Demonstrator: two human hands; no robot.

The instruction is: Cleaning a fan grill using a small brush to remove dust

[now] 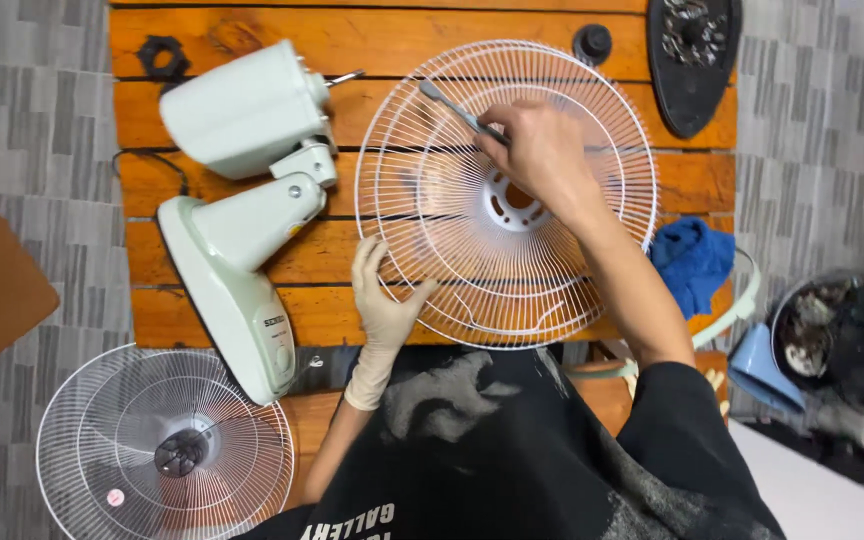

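The right hand (pixel 544 150) is closed around a thin grey tool (pixel 460 112), pinching it like a pen, with the tip reaching up and left over the wires of the white fan guard (pixel 472 260). The hand sits above the guard's round centre plate (pixel 510 200), partly covering it. The left hand (pixel 384 300), in a pale glove, is spread with its fingers pressed on the guard's lower left rim, holding it flat on the orange wooden table (pixel 652 180).

To work well here, the gloved hand should probably keep firm, even pressure so the guard does not rock or spin, and the tool is best moved along the thin wires with a light touch — they look easy to bend.

Left of the guard lies the pale green fan body (pixel 242 200), tipped over on its side, with its shaft poking toward the guard. A black nut (pixel 163 57) and a black knob (pixel 593 42) sit near the table's far edge, and a black oval piece (pixel 694 60) lies at the top right. A blue cloth (pixel 694 262) is bunched just right of the forearm. A second white guard (pixel 167 445) lies on the grey floor at lower left.

What the tool tip does is hard to tell — whether it scrapes, picks or brushes is unclear. The things at the right edge, including a blue piece (pixel 760 368), are blurred and cut off.
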